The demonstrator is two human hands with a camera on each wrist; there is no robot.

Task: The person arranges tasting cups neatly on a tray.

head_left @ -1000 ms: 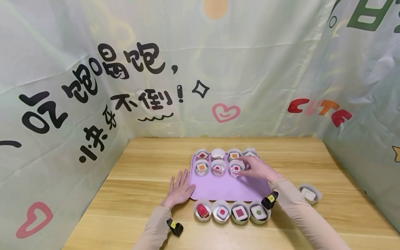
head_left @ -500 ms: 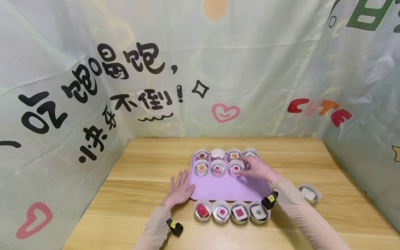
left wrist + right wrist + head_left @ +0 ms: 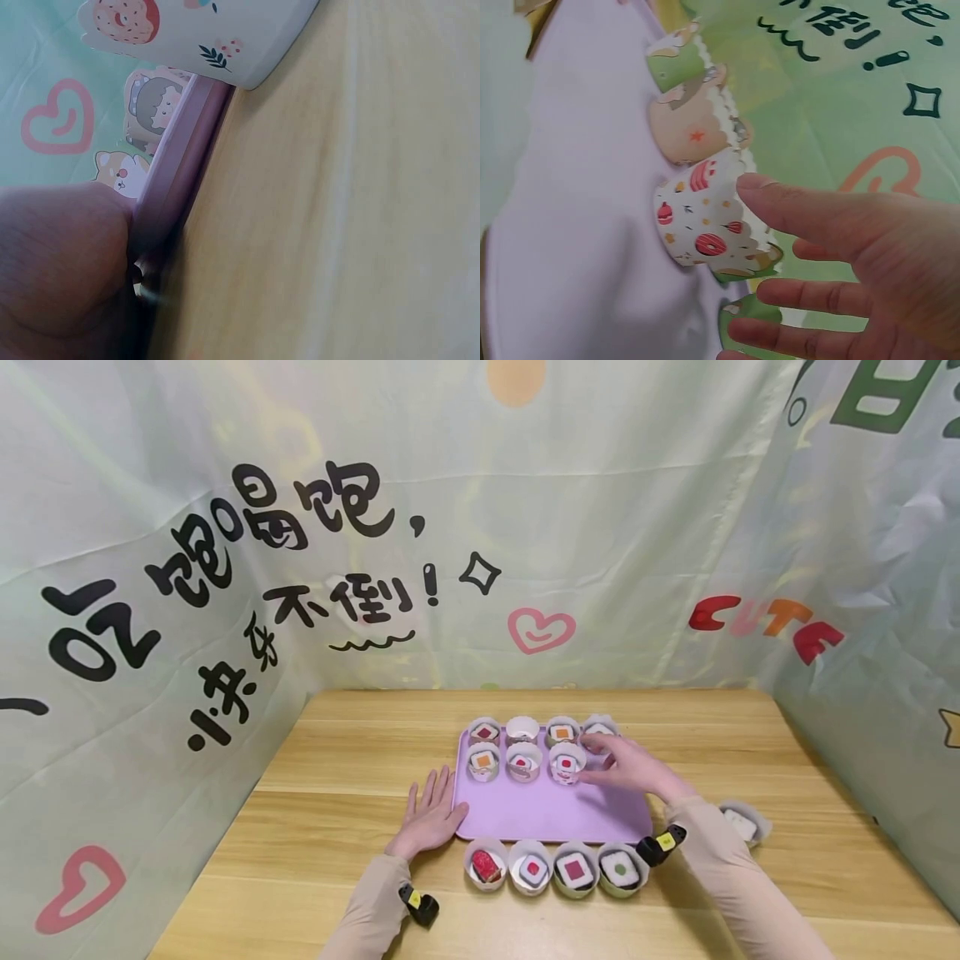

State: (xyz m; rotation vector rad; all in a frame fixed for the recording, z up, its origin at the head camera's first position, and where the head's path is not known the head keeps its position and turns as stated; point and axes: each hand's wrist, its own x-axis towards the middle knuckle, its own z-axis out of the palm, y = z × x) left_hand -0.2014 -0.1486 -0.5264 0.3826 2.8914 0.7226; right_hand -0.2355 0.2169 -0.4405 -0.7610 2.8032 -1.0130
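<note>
On the purple tray point(image 3: 517, 810) stand two rows of paper baking cups, most with small square cakes visible inside. My right hand point(image 3: 633, 768) is at the right end of the front row, beside a cup point(image 3: 697, 214) with red cake prints. In the right wrist view its thumb point(image 3: 780, 199) lies by that cup's scalloped rim, while the other fingers are spread apart and grip nothing. Whether the thumb touches the rim I cannot tell. My left hand point(image 3: 429, 820) rests with straight fingers on the table at the tray's left edge, its thumb against the rim.
A row of filled cups point(image 3: 575, 870) stands in front of the tray. One more cup point(image 3: 742, 824) with a white cake sits on the table right of my right forearm. A printed curtain point(image 3: 630, 543) closes off the back and sides of the wooden table point(image 3: 337, 760).
My right hand has drawn slightly right, away from the red-printed cup, and its fingers have parted from it. That cup stays on the tray. The left hand has not moved.
</note>
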